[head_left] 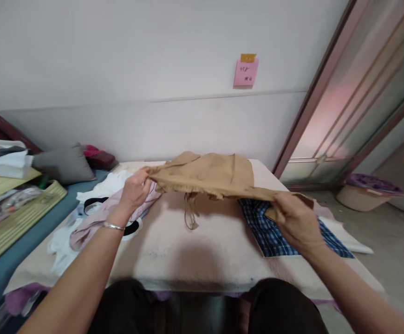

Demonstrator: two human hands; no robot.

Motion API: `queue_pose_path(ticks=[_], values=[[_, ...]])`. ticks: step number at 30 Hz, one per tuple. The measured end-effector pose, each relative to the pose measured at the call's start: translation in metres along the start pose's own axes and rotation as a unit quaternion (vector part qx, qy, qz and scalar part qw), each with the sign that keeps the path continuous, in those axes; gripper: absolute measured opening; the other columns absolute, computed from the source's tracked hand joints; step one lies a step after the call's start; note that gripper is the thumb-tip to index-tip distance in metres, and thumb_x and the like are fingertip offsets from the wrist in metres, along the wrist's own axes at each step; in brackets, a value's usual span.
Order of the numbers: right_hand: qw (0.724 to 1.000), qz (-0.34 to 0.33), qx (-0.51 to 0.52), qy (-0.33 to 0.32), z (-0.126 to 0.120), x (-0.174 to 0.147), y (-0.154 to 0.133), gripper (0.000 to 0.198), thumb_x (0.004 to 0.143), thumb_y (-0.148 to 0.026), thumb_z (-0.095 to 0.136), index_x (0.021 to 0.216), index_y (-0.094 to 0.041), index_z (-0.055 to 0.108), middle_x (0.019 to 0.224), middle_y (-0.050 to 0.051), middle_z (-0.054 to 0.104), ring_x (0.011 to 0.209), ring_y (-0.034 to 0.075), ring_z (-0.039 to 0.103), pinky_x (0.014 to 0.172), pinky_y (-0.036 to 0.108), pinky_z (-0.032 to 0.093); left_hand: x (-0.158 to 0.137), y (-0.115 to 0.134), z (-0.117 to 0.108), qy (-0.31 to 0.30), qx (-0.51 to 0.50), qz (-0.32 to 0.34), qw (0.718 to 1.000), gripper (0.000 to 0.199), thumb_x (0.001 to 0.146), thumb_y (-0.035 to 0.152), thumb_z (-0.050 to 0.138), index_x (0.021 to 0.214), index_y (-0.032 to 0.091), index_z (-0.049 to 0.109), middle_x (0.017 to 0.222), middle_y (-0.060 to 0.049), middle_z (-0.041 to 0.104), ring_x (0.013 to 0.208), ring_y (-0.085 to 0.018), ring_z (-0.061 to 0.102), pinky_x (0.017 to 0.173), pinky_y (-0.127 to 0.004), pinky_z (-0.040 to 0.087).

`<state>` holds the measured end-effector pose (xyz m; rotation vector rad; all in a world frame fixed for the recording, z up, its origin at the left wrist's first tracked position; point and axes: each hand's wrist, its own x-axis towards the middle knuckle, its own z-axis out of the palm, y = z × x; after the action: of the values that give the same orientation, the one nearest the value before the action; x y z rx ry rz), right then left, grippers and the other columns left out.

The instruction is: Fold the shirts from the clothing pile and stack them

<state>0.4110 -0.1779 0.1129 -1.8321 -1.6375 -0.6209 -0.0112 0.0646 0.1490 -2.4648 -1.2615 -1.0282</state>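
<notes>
Stretched between my two hands is a pair of tan drawstring pants (216,171), with a gathered waist edge toward me. A tan cord (191,211) hangs from its middle over the table. My left hand (135,188), with a silver bracelet at the wrist, is closed on the left end of the fabric. At the right end, my right hand (294,220) grips the cloth, its fingers partly hidden. Below the right hand lies a blue plaid cloth (257,227). Near my left hand a pink garment (97,227) rests over white clothes (62,246).
A pale cloth-covered table (174,264) stands before my knees, against a white wall. At left are a grey cushion (64,164) and a yellow-green ribbed plastic piece (21,218). A sliding door (341,102) and a beige bin (362,197) are at right. A pink note (245,73) is taped up.
</notes>
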Motion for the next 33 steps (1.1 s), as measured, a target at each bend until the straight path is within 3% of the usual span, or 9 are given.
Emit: queue_pose_path(ticks=[3,5,8,13,16,20,24,29,33], values=[[0.991,-0.010,-0.004,-0.133,0.046,-0.042,-0.010,0.025,0.099,-0.020,0.042,0.083,-0.021,0.061,0.092,0.009,0.067,0.091,0.021,0.060,0.081,0.028,0.044,-0.045,-0.019,0.042,-0.167,0.030,-0.060,0.984,0.034,0.093,0.022,0.040,0.107,0.016,0.070,0.117,-0.012,0.074,0.114,-0.023,0.068,0.103,-0.035,0.050],[0.981,-0.020,-0.012,-0.192,0.068,-0.065,-0.016,0.023,0.098,-0.016,0.043,0.086,-0.020,0.062,0.097,0.010,0.067,0.095,0.020,0.059,0.083,0.028,0.043,-0.069,-0.024,0.060,-0.227,0.046,-0.094,0.968,0.033,0.091,0.020,0.041,0.102,0.017,0.072,0.106,-0.012,0.076,0.102,-0.023,0.071,0.096,-0.033,0.051],[0.964,-0.025,-0.021,-0.263,0.086,-0.089,-0.021,0.022,0.094,-0.010,0.045,0.089,-0.019,0.064,0.099,0.010,0.067,0.098,0.020,0.058,0.085,0.027,0.041,-0.096,-0.029,0.077,-0.265,0.062,-0.126,0.954,0.032,0.087,0.019,0.045,0.097,0.018,0.076,0.097,-0.011,0.078,0.095,-0.024,0.072,0.088,-0.032,0.052],[0.935,-0.027,-0.022,-0.352,0.088,-0.105,-0.024,0.026,0.094,-0.008,0.042,0.090,-0.018,0.065,0.092,0.008,0.067,0.089,0.019,0.060,0.080,0.028,0.040,-0.118,-0.041,0.087,-0.313,0.093,-0.159,0.932,0.031,0.082,0.018,0.049,0.093,0.019,0.078,0.095,-0.011,0.078,0.095,-0.026,0.072,0.084,-0.032,0.051],[0.936,-0.043,-0.045,-0.347,0.087,-0.105,-0.037,0.020,0.090,-0.008,0.049,0.094,-0.016,0.067,0.089,0.010,0.068,0.090,0.022,0.060,0.087,0.033,0.040,-0.119,-0.037,0.088,-0.319,0.113,-0.169,0.926,0.033,0.083,0.016,0.048,0.101,0.017,0.077,0.099,-0.014,0.077,0.096,-0.029,0.070,0.084,-0.036,0.051],[0.947,-0.124,-0.028,-0.296,0.095,-0.104,-0.074,0.029,0.084,-0.008,0.058,0.111,-0.015,0.066,0.113,0.016,0.068,0.113,0.029,0.057,0.109,0.045,0.033,-0.114,0.000,0.090,-0.314,0.133,-0.120,0.932,0.035,0.079,0.013,0.054,0.108,0.016,0.073,0.113,-0.017,0.072,0.109,-0.033,0.063,0.092,-0.044,0.049],[0.936,-0.218,0.009,-0.276,0.111,-0.108,-0.108,0.029,0.094,-0.010,0.052,0.120,-0.015,0.064,0.131,0.017,0.062,0.129,0.030,0.049,0.118,0.051,0.028,-0.115,0.037,0.095,-0.410,0.076,-0.027,0.908,0.029,0.074,0.009,0.058,0.098,0.019,0.072,0.105,-0.014,0.070,0.108,-0.032,0.062,0.091,-0.043,0.050],[0.925,-0.277,0.001,-0.261,0.133,-0.105,-0.126,0.028,0.098,-0.010,0.048,0.119,-0.011,0.067,0.127,0.019,0.061,0.123,0.030,0.048,0.119,0.051,0.026,-0.124,0.033,0.094,-0.465,0.069,-0.031,0.882,0.033,0.074,0.012,0.064,0.106,0.020,0.066,0.108,-0.013,0.066,0.104,-0.028,0.063,0.087,-0.038,0.049],[0.936,-0.219,0.032,-0.275,0.159,-0.091,-0.134,0.020,0.096,-0.011,0.050,0.098,-0.014,0.070,0.101,0.013,0.063,0.103,0.027,0.051,0.113,0.048,0.030,-0.128,0.025,0.098,-0.473,0.101,-0.011,0.875,0.040,0.076,0.014,0.064,0.116,0.020,0.060,0.117,-0.013,0.062,0.109,-0.030,0.060,0.087,-0.040,0.050]])
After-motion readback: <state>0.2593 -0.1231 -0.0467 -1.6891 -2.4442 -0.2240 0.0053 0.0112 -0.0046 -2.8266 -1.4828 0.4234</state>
